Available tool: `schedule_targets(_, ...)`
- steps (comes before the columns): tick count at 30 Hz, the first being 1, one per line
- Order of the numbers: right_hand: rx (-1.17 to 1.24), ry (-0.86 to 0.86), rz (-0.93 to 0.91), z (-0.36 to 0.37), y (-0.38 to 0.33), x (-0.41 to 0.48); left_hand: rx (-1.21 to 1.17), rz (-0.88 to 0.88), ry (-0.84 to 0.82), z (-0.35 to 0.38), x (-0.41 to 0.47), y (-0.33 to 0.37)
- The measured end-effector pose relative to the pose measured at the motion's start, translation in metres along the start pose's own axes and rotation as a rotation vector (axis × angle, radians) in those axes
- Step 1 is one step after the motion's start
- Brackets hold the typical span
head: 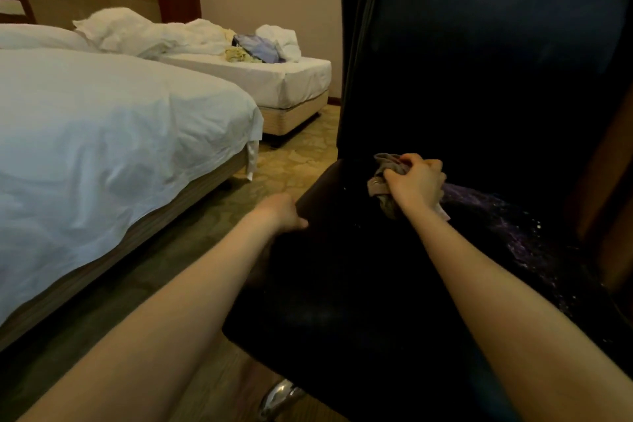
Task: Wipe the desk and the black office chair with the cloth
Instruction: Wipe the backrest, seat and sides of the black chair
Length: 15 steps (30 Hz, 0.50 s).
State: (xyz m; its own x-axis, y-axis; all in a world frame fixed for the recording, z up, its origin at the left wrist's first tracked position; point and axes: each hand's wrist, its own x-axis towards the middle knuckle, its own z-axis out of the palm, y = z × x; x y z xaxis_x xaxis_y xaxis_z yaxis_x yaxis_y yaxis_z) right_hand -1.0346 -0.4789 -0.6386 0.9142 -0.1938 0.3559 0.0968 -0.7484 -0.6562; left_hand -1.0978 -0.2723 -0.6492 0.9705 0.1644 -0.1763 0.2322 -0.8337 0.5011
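On chair seat: right hand grips bunched cloth | left hand clasps seat's left edge.

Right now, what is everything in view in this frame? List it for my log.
office chair: one, black, right foreground
chair base: one, chrome, under the seat
cloth: one, grey-brown, bunched on the seat by the backrest
near bed: one, white, left
far bed: one, white, by the back wall
linen pile: one, white with purple and yellow, on far bed
carpet: one, patterned yellow-green, floor
left hand: one, grips the seat's left edge
right hand: one, grips the cloth
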Motion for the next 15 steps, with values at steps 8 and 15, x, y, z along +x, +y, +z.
schedule_targets(8, -0.366, 0.003, -0.006, 0.09, -0.004, 0.043, -0.057, 0.014, -0.055, 0.004, 0.055, -0.001)
schedule_targets(15, -0.615, -0.149, 0.236, 0.11, -0.043, 0.048, -0.153, 0.049, -0.024, 0.018, 0.064, -0.02)
